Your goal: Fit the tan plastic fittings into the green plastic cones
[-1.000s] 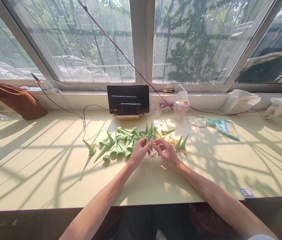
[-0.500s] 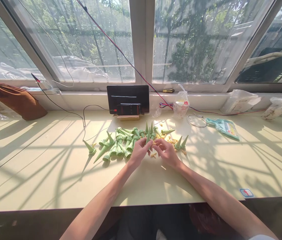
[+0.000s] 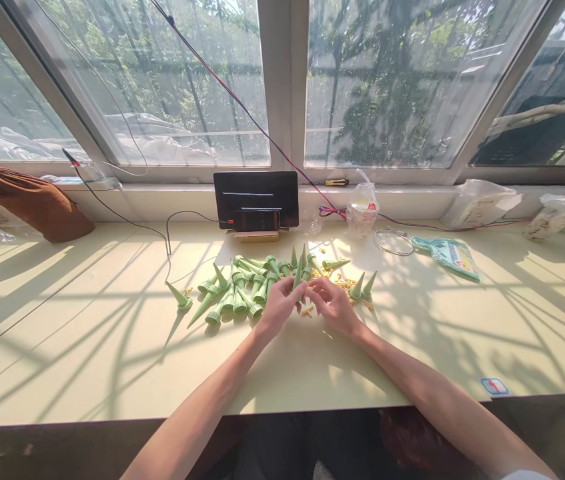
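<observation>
My left hand (image 3: pixel 282 303) is closed around a green plastic watering spike (image 3: pixel 299 272), held with its tip pointing up. Beside it, my right hand (image 3: pixel 332 303) pinches at the spike's lower end, apparently on a small yellow plastic piece mostly hidden by the fingertips. Many more green watering spikes (image 3: pixel 239 303) lie heaped to the left of my hands. Two others (image 3: pixel 363 288) stand point-up to the right. Loose yellow pieces (image 3: pixel 345 283) are scattered behind my right hand, and one yellow T-shaped piece (image 3: pixel 307 311) lies on the table below my fingers.
A black tablet (image 3: pixel 257 190) with a phone in front leans at the back of the table (image 3: pixel 162 373). Farther right are a bagged cup (image 3: pixel 363 207), a coiled cable (image 3: pixel 393 242) and a teal packaged item (image 3: pixel 449 255). A brown pouch (image 3: pixel 37 203) lies at the left.
Both hands stay in nearly the same place. The fingertips of my right hand have shifted slightly at the spike's lower end, and the yellow piece there shows less.
</observation>
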{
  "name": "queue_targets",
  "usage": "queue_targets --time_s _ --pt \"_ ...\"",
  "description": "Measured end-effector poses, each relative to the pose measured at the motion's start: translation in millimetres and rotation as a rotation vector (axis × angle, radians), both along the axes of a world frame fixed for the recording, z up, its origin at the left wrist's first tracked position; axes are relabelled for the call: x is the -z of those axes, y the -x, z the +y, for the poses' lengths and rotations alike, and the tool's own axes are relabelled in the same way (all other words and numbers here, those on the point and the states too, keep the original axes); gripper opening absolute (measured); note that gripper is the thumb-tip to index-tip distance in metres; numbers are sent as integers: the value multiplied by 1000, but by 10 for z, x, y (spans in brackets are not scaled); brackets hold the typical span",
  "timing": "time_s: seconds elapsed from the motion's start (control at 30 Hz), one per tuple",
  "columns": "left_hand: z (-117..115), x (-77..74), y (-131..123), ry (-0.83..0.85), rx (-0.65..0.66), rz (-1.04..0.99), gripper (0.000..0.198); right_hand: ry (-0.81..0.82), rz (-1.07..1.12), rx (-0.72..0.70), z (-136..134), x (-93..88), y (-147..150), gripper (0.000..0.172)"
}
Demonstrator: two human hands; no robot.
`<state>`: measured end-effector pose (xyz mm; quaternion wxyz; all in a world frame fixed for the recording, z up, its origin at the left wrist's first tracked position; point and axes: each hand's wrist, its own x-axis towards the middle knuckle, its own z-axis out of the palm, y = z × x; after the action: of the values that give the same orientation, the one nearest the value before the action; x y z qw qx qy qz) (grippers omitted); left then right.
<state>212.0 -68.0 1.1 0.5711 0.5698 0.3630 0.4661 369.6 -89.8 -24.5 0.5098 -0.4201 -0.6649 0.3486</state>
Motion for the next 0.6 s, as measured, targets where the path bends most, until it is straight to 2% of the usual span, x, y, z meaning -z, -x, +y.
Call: queue_targets --time_s 0.37,0.6 --pt "9 28 -2 -33 -21 58 32 1 -25 -19 6 2 -1 33" --pt "14 32 1 0 -16 10 31 5 6 -20 -2 4 3 27"
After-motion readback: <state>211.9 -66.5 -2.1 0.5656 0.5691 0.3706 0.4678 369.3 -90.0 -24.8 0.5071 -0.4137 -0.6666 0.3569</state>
